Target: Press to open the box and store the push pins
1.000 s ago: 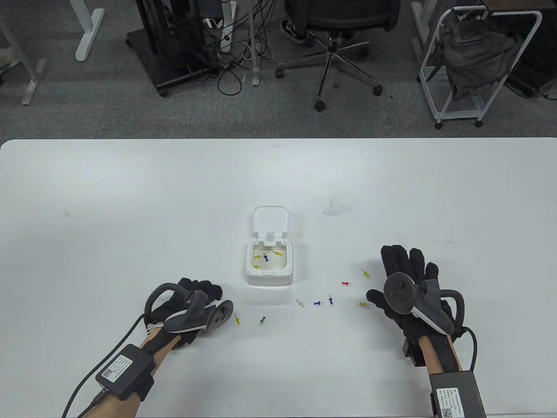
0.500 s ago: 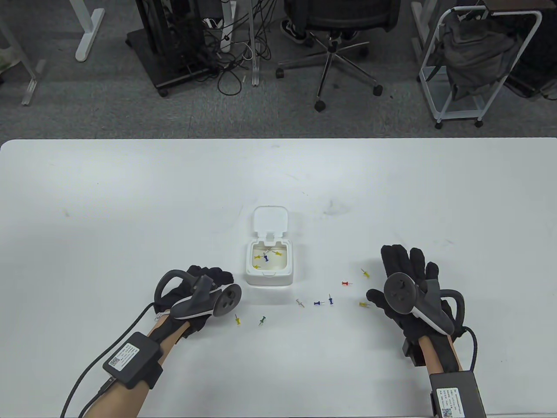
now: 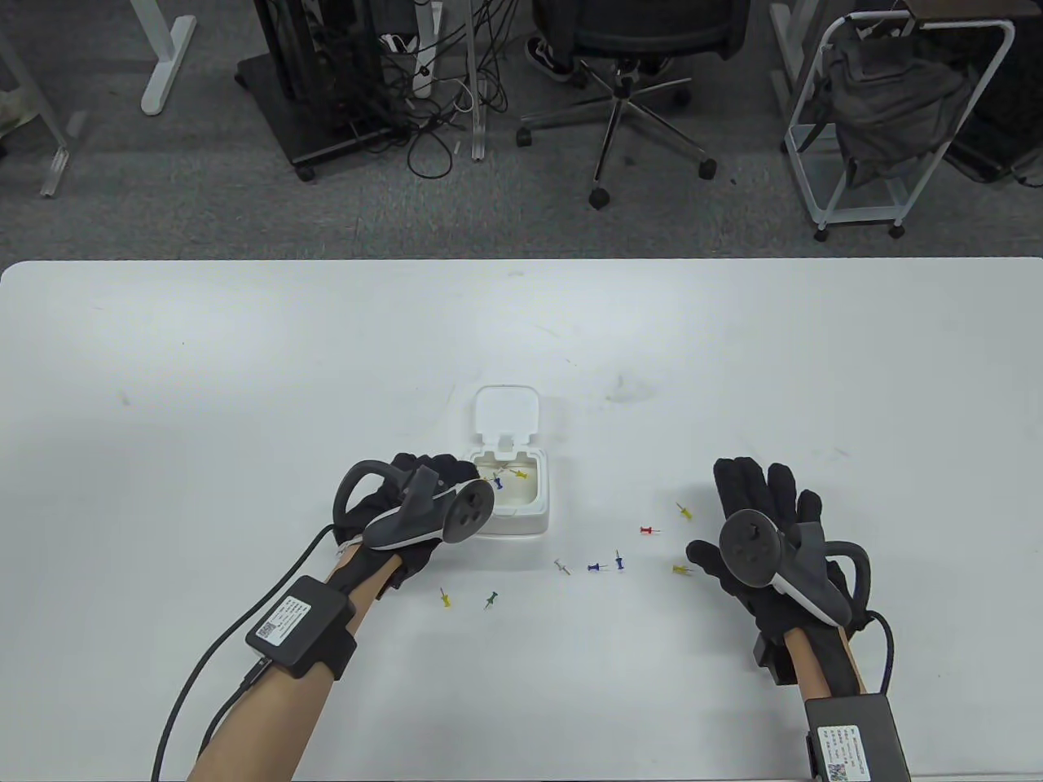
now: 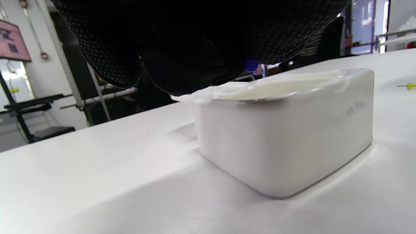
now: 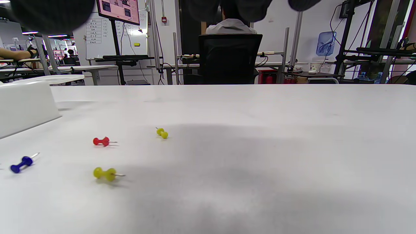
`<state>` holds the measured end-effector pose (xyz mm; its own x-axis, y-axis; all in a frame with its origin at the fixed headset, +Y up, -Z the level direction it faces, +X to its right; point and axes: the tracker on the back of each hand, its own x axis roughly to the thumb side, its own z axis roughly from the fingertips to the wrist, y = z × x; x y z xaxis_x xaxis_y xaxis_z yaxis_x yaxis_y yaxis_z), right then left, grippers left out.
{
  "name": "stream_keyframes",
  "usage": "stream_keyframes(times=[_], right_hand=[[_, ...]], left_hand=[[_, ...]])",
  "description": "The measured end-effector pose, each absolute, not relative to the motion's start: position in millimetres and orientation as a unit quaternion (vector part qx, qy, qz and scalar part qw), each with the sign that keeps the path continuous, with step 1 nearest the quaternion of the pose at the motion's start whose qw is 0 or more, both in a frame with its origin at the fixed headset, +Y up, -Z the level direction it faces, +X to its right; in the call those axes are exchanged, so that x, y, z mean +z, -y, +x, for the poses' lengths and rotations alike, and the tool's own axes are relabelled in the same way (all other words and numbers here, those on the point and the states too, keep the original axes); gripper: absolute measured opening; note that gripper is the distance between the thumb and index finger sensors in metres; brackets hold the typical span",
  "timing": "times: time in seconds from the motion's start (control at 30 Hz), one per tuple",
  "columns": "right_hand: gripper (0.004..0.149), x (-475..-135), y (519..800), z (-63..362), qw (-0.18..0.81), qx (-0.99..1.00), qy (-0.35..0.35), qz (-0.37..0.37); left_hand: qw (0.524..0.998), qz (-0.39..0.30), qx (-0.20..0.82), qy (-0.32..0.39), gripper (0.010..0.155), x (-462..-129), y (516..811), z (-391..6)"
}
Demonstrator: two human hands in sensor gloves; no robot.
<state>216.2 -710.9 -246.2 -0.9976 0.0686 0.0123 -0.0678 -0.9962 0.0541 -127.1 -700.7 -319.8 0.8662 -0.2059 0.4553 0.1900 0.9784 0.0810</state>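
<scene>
- The box (image 3: 507, 489) stands near the middle of the table (image 3: 163, 366), its lid (image 3: 508, 411) folded back toward 12 o'clock, so the opening is already done. Some pins lie inside; a yellow one (image 3: 521, 473) and a blue one (image 3: 498, 482) can be seen.
- The left hand (image 3: 424, 505) hovers over the box's 9 o'clock rim. In the left wrist view its fingers (image 4: 195, 42) are bunched together just above the rim, and a small blue spot (image 4: 251, 64) shows at their tips. This is probably a pin, but I cannot tell for sure what the hand pinches.
- I judge the step is dropping a pin in. To do it well, the fingertips should go fully past the rim before opening, and stay low, so the pin does not bounce out.
- Outside the box, from 4 to 7 o'clock, loose pins wait: red pin (image 3: 648, 531), blue pin (image 3: 596, 567), green pin (image 3: 490, 601), yellow pin (image 3: 445, 599).
- The right hand (image 3: 762, 538) rests flat at 4 o'clock, fingers spread, holding nothing.
</scene>
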Motion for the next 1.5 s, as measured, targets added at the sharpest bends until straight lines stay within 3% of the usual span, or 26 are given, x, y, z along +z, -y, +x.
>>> stream_keyframes(times=[0.37,0.8,1.07,1.5], right_hand=[[0.090,-246.3,710.5,216.2,0.035,0.999,-0.028,0.007],[0.090,-246.6,710.4,216.2,0.035,0.999,-0.030,0.006],[0.090,-246.5,710.4,216.0,0.034,0.999,-0.031,0.006],[0.090,-246.0,710.4,215.9,0.030,0.999,-0.030,0.006]], left_hand=[[0.967,0.014,-0.101,0.235,0.041,-340.6,699.2,-94.0],[0.965,0.011,-0.117,0.233,0.046,-344.4,697.9,-95.6],[0.963,0.030,-0.100,0.250,0.047,-323.3,688.2,-118.7],[0.950,0.021,-0.105,0.294,0.050,-261.9,715.3,-161.5]])
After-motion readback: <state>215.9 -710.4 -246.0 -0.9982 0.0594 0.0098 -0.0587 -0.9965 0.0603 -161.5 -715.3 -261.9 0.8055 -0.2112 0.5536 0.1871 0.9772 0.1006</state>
